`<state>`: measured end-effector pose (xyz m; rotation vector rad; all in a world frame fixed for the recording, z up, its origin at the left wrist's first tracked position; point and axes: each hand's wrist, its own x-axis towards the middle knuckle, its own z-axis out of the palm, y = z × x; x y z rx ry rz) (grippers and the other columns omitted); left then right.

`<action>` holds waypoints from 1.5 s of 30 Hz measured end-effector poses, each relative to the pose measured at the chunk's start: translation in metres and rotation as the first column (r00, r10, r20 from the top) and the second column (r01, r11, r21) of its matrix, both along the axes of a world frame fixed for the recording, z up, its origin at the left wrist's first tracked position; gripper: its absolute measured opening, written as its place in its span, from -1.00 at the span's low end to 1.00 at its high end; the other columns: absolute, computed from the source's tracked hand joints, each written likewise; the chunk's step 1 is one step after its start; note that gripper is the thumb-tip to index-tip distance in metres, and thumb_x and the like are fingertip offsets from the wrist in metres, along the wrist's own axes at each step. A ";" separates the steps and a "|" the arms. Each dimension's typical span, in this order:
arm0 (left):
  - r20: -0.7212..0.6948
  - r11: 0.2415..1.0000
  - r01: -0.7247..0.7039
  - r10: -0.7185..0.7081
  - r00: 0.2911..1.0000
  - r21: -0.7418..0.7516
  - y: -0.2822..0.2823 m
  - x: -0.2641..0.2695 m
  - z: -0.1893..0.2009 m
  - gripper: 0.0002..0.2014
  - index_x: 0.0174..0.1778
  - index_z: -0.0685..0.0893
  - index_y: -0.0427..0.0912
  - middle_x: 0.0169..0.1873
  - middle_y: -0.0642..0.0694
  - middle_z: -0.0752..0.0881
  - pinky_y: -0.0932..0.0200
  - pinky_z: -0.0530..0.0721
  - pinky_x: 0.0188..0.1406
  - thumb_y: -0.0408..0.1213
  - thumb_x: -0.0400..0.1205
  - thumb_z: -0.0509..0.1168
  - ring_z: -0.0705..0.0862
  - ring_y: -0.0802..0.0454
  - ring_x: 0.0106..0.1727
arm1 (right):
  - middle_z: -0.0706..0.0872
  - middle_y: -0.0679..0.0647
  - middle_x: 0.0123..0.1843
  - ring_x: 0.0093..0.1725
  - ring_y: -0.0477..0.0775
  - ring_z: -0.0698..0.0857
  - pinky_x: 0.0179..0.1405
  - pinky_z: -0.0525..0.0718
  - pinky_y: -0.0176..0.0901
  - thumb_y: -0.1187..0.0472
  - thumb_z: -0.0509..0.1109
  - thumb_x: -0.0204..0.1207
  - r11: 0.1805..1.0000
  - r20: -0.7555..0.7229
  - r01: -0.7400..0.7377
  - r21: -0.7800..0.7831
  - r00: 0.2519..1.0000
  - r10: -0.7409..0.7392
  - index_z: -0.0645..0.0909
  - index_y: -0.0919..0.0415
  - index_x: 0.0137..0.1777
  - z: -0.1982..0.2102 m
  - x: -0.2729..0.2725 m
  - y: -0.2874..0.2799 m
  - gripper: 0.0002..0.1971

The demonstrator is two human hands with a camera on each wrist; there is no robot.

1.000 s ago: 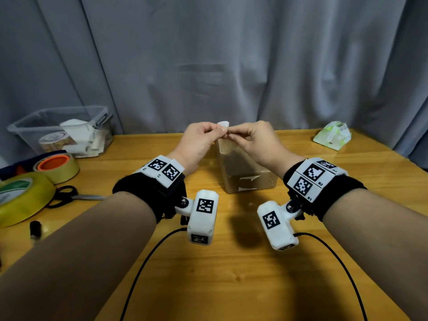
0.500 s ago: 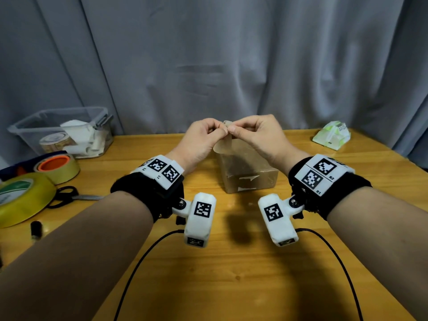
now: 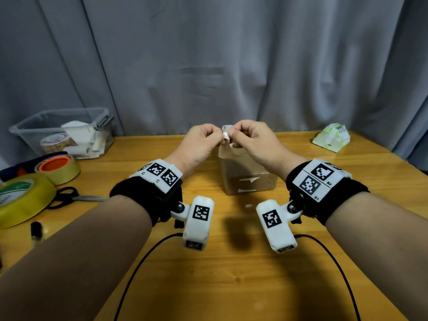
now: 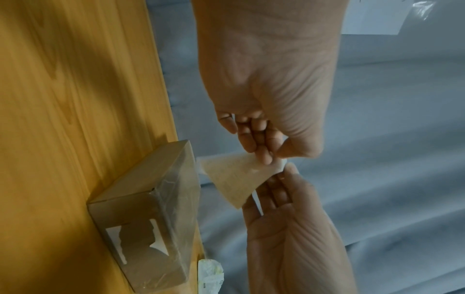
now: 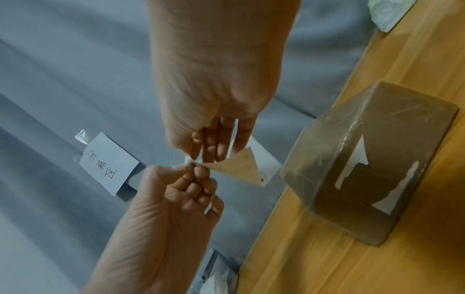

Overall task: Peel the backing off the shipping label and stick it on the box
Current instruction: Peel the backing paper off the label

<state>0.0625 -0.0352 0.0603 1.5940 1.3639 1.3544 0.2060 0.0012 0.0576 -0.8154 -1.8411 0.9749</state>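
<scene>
Your left hand (image 3: 201, 142) and right hand (image 3: 252, 141) meet in the air above the far end of the box (image 3: 249, 174), fingertips almost touching. Between them you hold the shipping label (image 3: 225, 133), clear of the box and of the table (image 3: 231, 274). Your left thumb and curled fingers pinch one corner of it; your right thumb and fingertips pinch the same corner from the other side. From the left wrist, the label (image 4: 232, 175) hangs as a pale sheet pointing down toward the box (image 4: 148, 218). From the right wrist, the sheet (image 5: 247, 167) seems to be splitting into two layers at the pinched corner, though the blur there makes this hard to confirm.

The box stands on the table, wrapped in clear tape, with torn white scraps on its near face.

To your left lie two tape rolls (image 3: 59, 169), scissors (image 3: 76, 196) and a clear plastic bin (image 3: 62, 133). A small green-and-white packet (image 3: 331, 140) sits at the far right.
</scene>
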 end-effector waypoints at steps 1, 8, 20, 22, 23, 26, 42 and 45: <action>0.006 1.000 -0.003 0.003 1.000 -0.005 0.000 -0.001 -0.001 -0.85 -0.28 0.68 -0.26 -0.41 -0.02 0.63 0.53 0.50 -0.36 -0.43 0.56 0.23 0.53 0.36 -0.45 | 0.65 0.08 -0.29 -0.22 -0.04 0.60 -0.12 0.60 -0.23 0.33 0.32 0.56 1.000 -0.003 -0.006 -0.012 1.000 0.006 0.57 0.09 -0.33 -0.001 -0.001 0.000 -0.76; 0.108 0.999 -0.030 0.033 0.994 -0.036 0.001 -0.001 -0.006 -0.81 -0.27 0.67 -0.25 -0.40 -0.05 0.64 0.55 0.52 -0.43 -0.43 0.58 0.17 0.59 0.24 -0.39 | 0.62 0.04 -0.29 -0.37 -0.28 0.64 -0.26 0.63 -0.48 0.35 0.26 0.60 0.995 -0.137 -0.016 -0.099 0.991 0.002 0.59 0.20 -0.26 -0.005 -0.004 -0.001 -0.79; 0.201 0.998 0.049 -0.042 0.979 -0.029 0.004 0.008 -0.017 -0.88 -0.15 0.67 -0.28 -0.34 -0.07 0.66 0.54 0.55 -0.39 -0.30 0.62 0.31 0.60 0.29 -0.41 | 0.58 0.01 -0.38 -0.50 -0.32 0.55 -0.37 0.53 -0.50 0.35 0.25 0.61 0.996 -0.151 0.033 -0.080 0.988 -0.044 0.56 0.18 -0.26 -0.011 -0.008 0.001 -0.79; 0.248 0.997 0.080 -0.073 0.966 -0.018 0.004 0.008 -0.020 -0.90 -0.20 0.64 -0.18 -0.36 -0.02 0.66 0.52 0.57 -0.33 -0.33 0.63 0.29 0.60 0.28 -0.38 | 0.57 0.03 -0.39 -0.51 -0.30 0.55 -0.40 0.53 -0.51 0.36 0.24 0.62 0.995 -0.176 0.013 -0.101 0.984 -0.031 0.54 0.18 -0.28 -0.012 -0.006 0.001 -0.77; 0.278 0.995 0.095 -0.086 0.957 -0.019 0.004 0.008 -0.021 -0.87 -0.23 0.62 -0.12 -0.37 0.01 0.67 0.52 0.57 -0.33 -0.34 0.63 0.28 0.61 0.29 -0.38 | 0.58 0.03 -0.38 -0.49 -0.29 0.55 -0.39 0.53 -0.50 0.35 0.23 0.62 0.993 -0.182 0.005 -0.114 0.983 -0.026 0.54 0.18 -0.28 -0.012 -0.006 0.001 -0.77; 0.345 0.991 0.128 -0.109 0.932 -0.032 0.004 0.008 -0.022 -0.82 -0.29 0.61 -0.07 -0.41 0.07 0.67 0.51 0.54 -0.39 -0.35 0.63 0.26 0.60 0.30 -0.40 | 0.60 0.03 -0.37 -0.39 -0.19 0.57 -0.32 0.56 -0.41 0.34 0.21 0.63 0.988 -0.195 -0.010 -0.152 0.981 -0.020 0.54 0.19 -0.27 -0.014 -0.005 0.003 -0.76; 0.305 1.000 0.018 -0.025 0.952 0.025 0.001 0.022 -0.024 -0.85 -0.27 0.65 -0.21 -0.58 0.13 0.71 0.55 0.52 -0.49 -0.45 0.60 0.29 0.63 0.37 -0.53 | 0.81 0.07 -0.25 -0.16 0.03 0.77 0.03 0.75 -0.04 0.17 0.47 0.46 0.973 -0.205 -0.029 -0.230 0.979 -0.019 0.76 0.31 -0.11 -0.029 0.010 0.002 -0.82; 0.248 0.999 0.038 -0.044 0.968 0.030 0.002 0.019 -0.025 -0.86 -0.26 0.65 -0.19 -0.40 -0.02 0.69 0.54 0.54 -0.43 -0.40 0.62 0.29 0.63 0.37 -0.50 | 0.78 -0.13 -0.43 -0.40 -0.27 0.65 -0.30 0.61 -0.42 0.29 0.43 0.49 0.969 -0.253 -0.016 -0.246 0.966 -0.049 0.76 0.24 -0.17 -0.032 0.011 0.002 -0.92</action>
